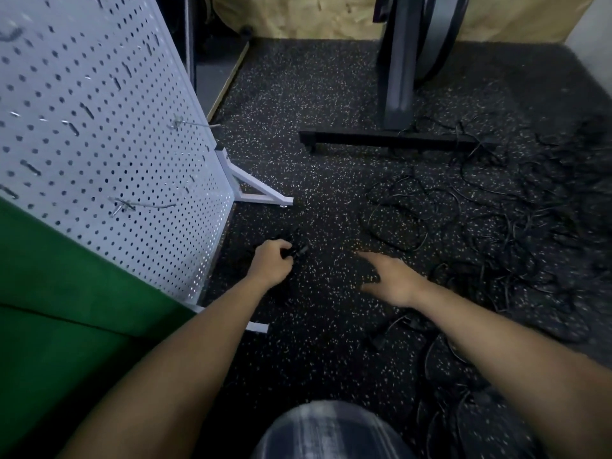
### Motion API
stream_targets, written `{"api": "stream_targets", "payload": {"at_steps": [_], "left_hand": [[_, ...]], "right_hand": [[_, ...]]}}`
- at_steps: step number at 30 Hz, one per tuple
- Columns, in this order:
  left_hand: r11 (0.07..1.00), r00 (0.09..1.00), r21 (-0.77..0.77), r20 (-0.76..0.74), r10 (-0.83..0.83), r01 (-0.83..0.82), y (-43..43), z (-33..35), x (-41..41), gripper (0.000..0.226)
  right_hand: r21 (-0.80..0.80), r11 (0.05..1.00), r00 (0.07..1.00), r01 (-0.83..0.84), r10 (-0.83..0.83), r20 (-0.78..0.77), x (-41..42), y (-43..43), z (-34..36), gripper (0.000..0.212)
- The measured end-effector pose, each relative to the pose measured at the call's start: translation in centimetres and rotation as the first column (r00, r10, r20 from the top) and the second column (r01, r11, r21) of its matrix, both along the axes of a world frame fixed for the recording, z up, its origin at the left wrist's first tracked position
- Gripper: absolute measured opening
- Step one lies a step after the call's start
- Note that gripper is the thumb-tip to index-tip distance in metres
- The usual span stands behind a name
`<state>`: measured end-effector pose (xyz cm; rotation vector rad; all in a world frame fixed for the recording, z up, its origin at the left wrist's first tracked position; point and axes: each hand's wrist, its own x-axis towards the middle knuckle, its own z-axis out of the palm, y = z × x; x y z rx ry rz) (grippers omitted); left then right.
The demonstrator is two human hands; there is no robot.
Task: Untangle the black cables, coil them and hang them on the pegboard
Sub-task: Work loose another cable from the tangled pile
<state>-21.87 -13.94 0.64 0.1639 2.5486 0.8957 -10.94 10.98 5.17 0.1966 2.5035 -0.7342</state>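
A large tangle of black cables [516, 233] lies spread over the speckled floor on the right. My left hand [272, 260] is curled round a black cable end or plug [298, 250] just in front of the pegboard's foot. My right hand [392, 279] hovers over the floor with fingers spread and relaxed, holding nothing, a short way left of the tangle. The white pegboard [99, 144] stands on the left on white feet, with metal hooks [195, 123] sticking out of it. More cable loops [440, 369] lie under my right forearm.
A dark metal stand with a flat base bar [387, 139] rises at the back centre. A chipboard wall [314, 14] runs behind it. A green surface [49, 309] fills the lower left. My knee in checked cloth [328, 432] is at the bottom.
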Motion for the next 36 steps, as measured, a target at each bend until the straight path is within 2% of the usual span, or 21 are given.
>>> {"api": "stream_targets", "payload": {"at_steps": [4, 9, 17, 25, 30, 36], "left_hand": [[0.975, 0.975, 0.037, 0.027, -0.218, 0.217, 4.3, 1.2, 1.4, 0.033], [0.907, 0.903, 0.023, 0.091, -0.420, 0.420, 9.7, 0.7, 4.3, 0.030], [0.731, 0.722, -0.037, 0.195, -0.664, 0.682, 16.4, -3.2, 9.2, 0.041], [0.559, 0.567, -0.100, 0.168, -0.806, 0.823, 21.1, -6.4, 12.5, 0.051], [0.400, 0.406, -0.071, 0.166, -0.899, 0.914, 23.4, -7.9, 16.0, 0.058], [0.255, 0.263, -0.069, 0.212, -0.941, 0.965, 24.7, -9.3, 18.9, 0.068]], "right_hand": [[0.026, 0.998, 0.998, 0.049, -0.049, 0.027, 3.0, 2.5, 0.0, 0.078], [0.044, 0.990, 0.988, 0.134, -0.137, 0.073, 7.5, 6.2, -0.3, 0.077], [0.077, 0.957, 0.949, 0.279, -0.287, 0.130, 14.7, 11.0, -1.9, 0.074], [0.100, 0.916, 0.904, 0.388, -0.400, 0.151, 20.0, 13.4, -3.7, 0.072], [0.119, 0.902, 0.881, 0.415, -0.431, 0.193, 22.8, 14.4, -5.2, 0.073], [0.081, 0.887, 0.863, 0.455, -0.461, 0.206, 24.5, 14.3, -6.9, 0.071]]}}
